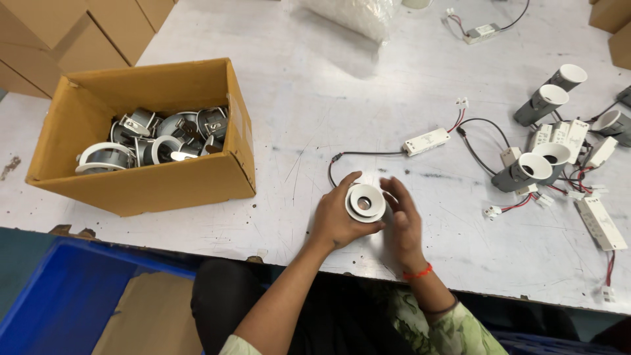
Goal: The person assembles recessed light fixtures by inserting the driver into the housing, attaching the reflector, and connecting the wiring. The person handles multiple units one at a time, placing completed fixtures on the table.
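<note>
Both hands, round white downlight, stepped rim, dark centre

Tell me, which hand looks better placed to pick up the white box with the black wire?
The right hand, probably. It is open and unladen, on the same side as the white box, while the left hand grips the round white lamp.

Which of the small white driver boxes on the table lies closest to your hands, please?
The white driver box just beyond the hands, with a black cable curling toward the left hand. The other boxes lie farther off, at the table's right side and far edge.
</note>
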